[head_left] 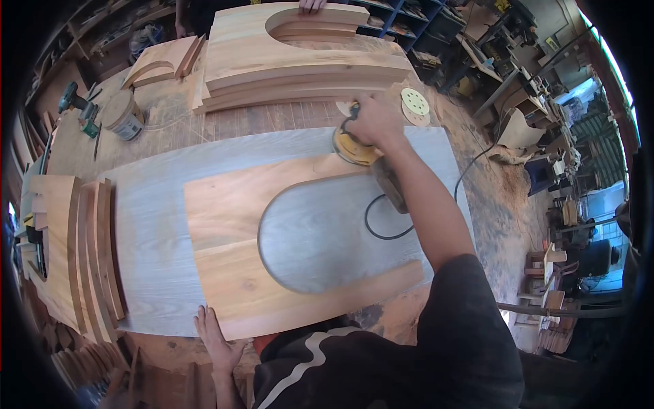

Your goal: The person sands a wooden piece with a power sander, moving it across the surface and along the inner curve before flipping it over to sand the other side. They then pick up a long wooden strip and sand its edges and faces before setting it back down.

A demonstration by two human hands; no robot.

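My right hand is wrapped round the top of a yellow and black sander, which rests on the upper arm of a U-shaped wooden panel. The panel lies flat on a grey board, its opening facing right. A dark cord curls over the grey board inside the opening. At the panel's lower left corner, my left hand has its fingers spread and touches the edge. It holds nothing.
More cut panels are stacked at the back, where a co-worker's hand rests. Other panels stand stacked on the left. A tub, a cordless drill and sanding discs lie around the board.
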